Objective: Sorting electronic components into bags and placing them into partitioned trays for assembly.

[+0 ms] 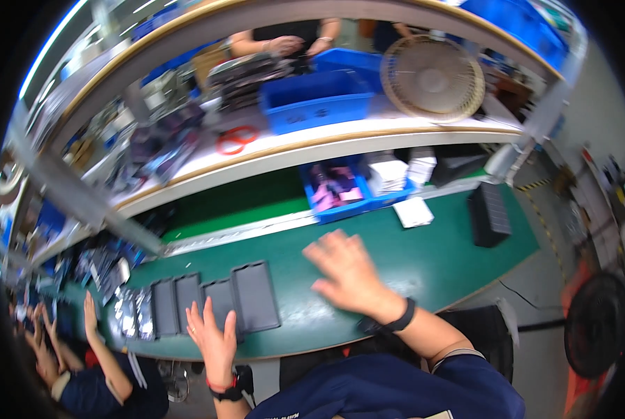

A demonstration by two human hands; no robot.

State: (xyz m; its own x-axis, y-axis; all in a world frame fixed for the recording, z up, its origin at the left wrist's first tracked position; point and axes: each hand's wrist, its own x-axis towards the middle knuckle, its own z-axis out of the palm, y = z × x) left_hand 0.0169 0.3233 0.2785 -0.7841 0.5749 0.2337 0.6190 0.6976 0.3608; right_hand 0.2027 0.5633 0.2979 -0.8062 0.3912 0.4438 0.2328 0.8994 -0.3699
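Observation:
My left hand (212,339) is open with its fingers spread, holding nothing, near the table's front edge. It is raised in front of several shallow dark grey trays (255,297) lying in a row. Palm down and fingers apart, my right hand (347,274) is open and empty over the green tabletop (424,262), to the right of the trays. Whether either hand touches anything cannot be made out. Shiny, clear-wrapped flat pieces (136,314) lie at the left end of the row.
A black block-like stack (489,215) stands at the right; a white square piece (413,212) lies near blue bins (337,209). The shelf above holds a blue bin (316,101), red scissors-like handles (237,140) and a round fan (432,78). Co-workers' hands show at left (91,314) and beyond the shelf.

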